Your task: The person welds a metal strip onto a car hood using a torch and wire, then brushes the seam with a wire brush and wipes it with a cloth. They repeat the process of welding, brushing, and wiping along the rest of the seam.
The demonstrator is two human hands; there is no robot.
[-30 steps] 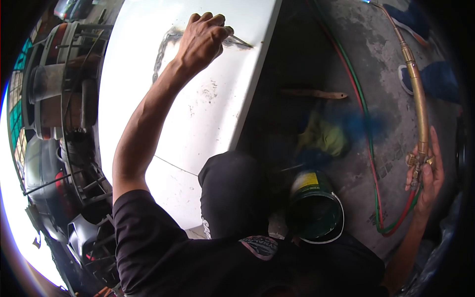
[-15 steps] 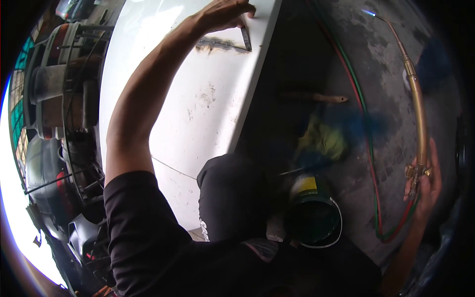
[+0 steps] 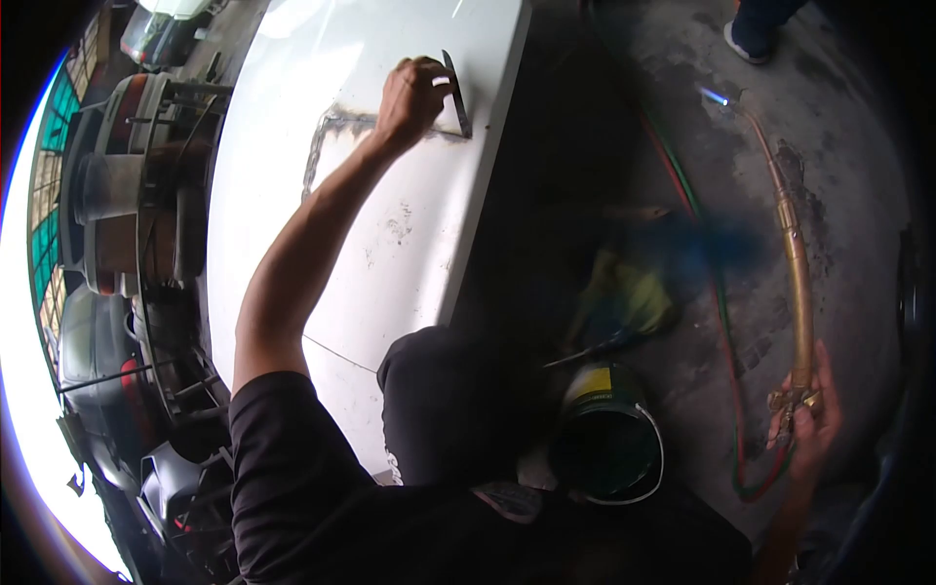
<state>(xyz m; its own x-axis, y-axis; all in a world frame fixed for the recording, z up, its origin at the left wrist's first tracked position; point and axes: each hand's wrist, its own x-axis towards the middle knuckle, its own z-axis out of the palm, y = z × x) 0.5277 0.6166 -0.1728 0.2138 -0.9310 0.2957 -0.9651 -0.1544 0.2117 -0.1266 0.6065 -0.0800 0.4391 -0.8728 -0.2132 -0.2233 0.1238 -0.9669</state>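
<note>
White panel (image 3: 390,278) fills upper ctr-left of frame, its long edge slanting down toward ctr. On it, a dark, scorched seam (image 3: 351,119) runs across below & L of the fingers, w/ a bumpy leg (image 3: 314,161) dropping down its L end. Progress, my read: partway. Those two runs look worked, browned & rough; the R end meets a dark narrow strip (image 3: 458,97) that looks less finished, angled up by the panel edge. Part of the seam is behind the hand, so can't say how much is left.

L hand (image 3: 409,105): upper ctr, over the panel, arm reaching up from lower L, elbow slightly bent, wrist roughly in line w/ forearm. Grip narrow, fingers curled in right beside the strip; can't tell if they're pinching it or only next to it.

R hand (image 3: 824,405): lower R, low & out to the side, forearm rising from bottom edge. Grip closed around the valve end of a brass torch (image 3: 799,312), which points up-frame, well apart from the panel. Blue flame (image 3: 718,97) lit at its tip, upper R. Red & green hoses (image 3: 717,283) loop up to the valve end.

Bucket (image 3: 609,448) lower ctr-R, yellowish cloth (image 3: 634,297) above it; another person's shoe (image 3: 749,44) top R.
</note>
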